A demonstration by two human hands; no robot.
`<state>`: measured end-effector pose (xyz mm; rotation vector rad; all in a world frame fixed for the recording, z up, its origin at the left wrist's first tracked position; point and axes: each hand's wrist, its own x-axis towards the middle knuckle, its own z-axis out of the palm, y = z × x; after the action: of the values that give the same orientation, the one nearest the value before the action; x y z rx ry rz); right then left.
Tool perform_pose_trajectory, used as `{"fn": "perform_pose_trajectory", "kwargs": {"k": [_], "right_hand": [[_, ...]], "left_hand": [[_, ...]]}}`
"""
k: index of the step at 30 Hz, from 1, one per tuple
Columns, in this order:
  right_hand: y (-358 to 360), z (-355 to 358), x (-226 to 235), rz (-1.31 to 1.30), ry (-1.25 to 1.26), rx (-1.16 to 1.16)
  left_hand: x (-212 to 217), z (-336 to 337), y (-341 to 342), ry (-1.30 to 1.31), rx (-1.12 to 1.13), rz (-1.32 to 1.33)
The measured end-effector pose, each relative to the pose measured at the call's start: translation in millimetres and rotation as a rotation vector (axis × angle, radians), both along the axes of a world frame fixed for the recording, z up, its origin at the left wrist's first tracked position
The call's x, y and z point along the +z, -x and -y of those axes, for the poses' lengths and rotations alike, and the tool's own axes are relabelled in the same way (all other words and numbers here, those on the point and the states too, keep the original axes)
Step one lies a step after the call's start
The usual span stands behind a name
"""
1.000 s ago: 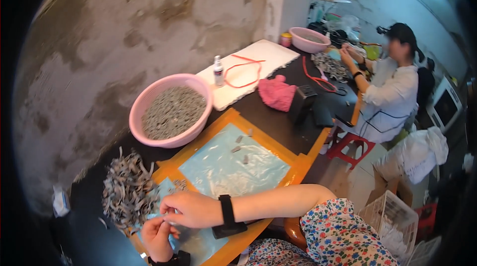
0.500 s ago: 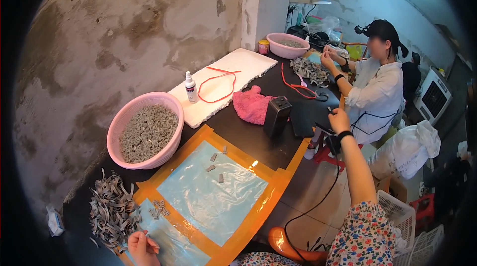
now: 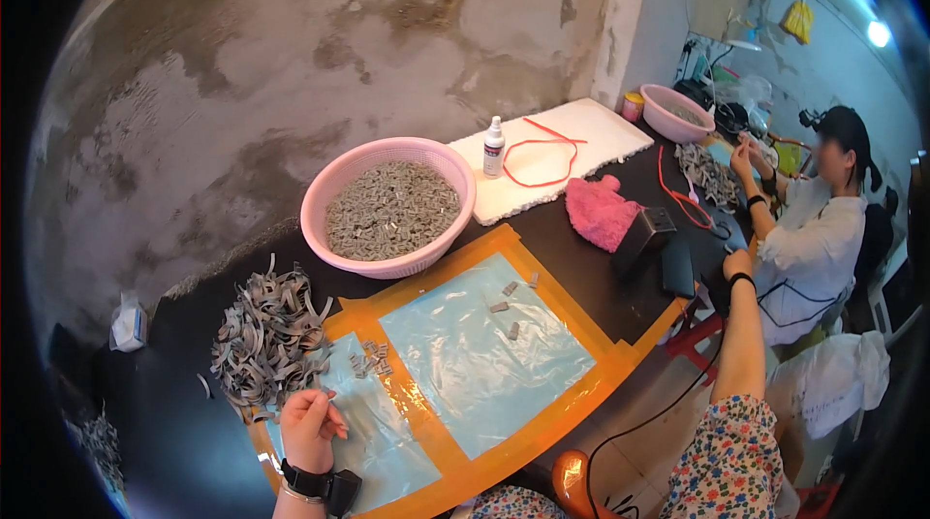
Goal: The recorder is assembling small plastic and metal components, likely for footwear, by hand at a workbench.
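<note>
Left hand (image 3: 310, 427) pinches a small grey strip beside the strip pile (image 3: 266, 343); right hand (image 3: 738, 264), outstretched near a black box (image 3: 646, 231), grip indiscernible.

A small white bottle (image 3: 493, 146) with a pale label stands upright on the white foam sheet (image 3: 601, 136).

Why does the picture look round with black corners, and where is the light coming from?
Head view: a fisheye lens bends the table edge and blackens the rim; a bright lamp glares at the upper right; the blue plastic sheet shows soft sheen; the left hand is sharp, the co-worker's face blurred.
</note>
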<state>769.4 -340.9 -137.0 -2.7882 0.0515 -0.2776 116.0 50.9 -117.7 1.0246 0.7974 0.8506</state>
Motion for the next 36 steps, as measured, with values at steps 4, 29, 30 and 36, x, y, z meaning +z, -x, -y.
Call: {"fn": "perform_pose_trajectory", "kwargs": {"k": [4,29,30,36], "right_hand": [[-16,13,-26,0.133,-0.059,0.16],[-28,-1,-30,0.248,0.279,0.17],[-22,-10,-24,0.174,0.303,0.212],[-20,-11,-17,0.243,0.14,0.2]], "left_hand": [[-3,-2,8,0.018,0.014,-0.042],[1,-2,7,0.05,0.03,0.023],[1,-1,10,0.057,0.017,0.019],[0,-2,12,0.075,-0.031,0.013]]}}
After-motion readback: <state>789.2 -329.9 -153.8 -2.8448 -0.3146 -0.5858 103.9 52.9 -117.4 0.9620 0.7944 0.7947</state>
